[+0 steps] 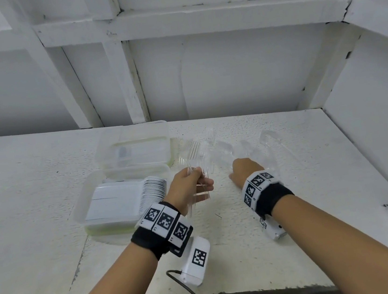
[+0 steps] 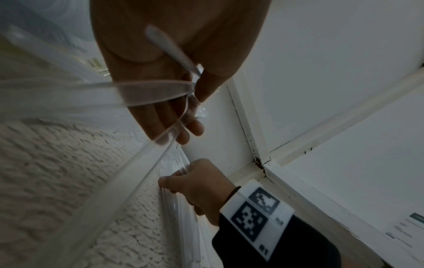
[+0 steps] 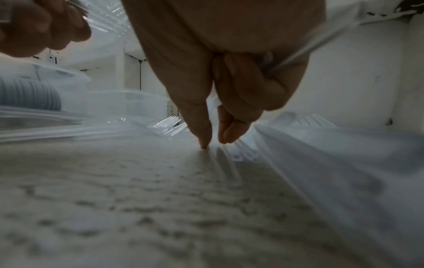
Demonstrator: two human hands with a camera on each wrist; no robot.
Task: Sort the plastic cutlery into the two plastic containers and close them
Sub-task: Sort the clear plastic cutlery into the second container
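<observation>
Clear plastic forks (image 1: 196, 161) stand bunched in the left hand (image 1: 188, 186), whose fingers (image 2: 183, 130) and thumb curl round their handles just above the white surface (image 1: 33, 181); the head view shows the tines fanning up and away from the hand, while the left wrist view shows only the handles crossing the palm and running out of frame, blurred. Loose cutlery (image 1: 256, 146) lies scattered on the surface beyond the right hand (image 1: 247, 172), between the two hands and off to the right. From the head view that hand is a knuckled back pressed low, and what it grips is hidden; the right wrist view shows more: thumb and forefinger tips (image 3: 205, 137) come down together onto the surface at the handle of a clear piece, the other fingers curled in, with a second clear handle seeming to run out of the fist to the right. Whether the pinched piece is lifted, I cannot tell. Two clear containers sit at the left, one behind the other, touching: the near container (image 1: 90, 208) holds a row of stacked white spoons (image 1: 152, 193) along its right side, which the right wrist view shows as a ribbed stack; the far container (image 1: 106, 155) has contents too faint to name
</observation>
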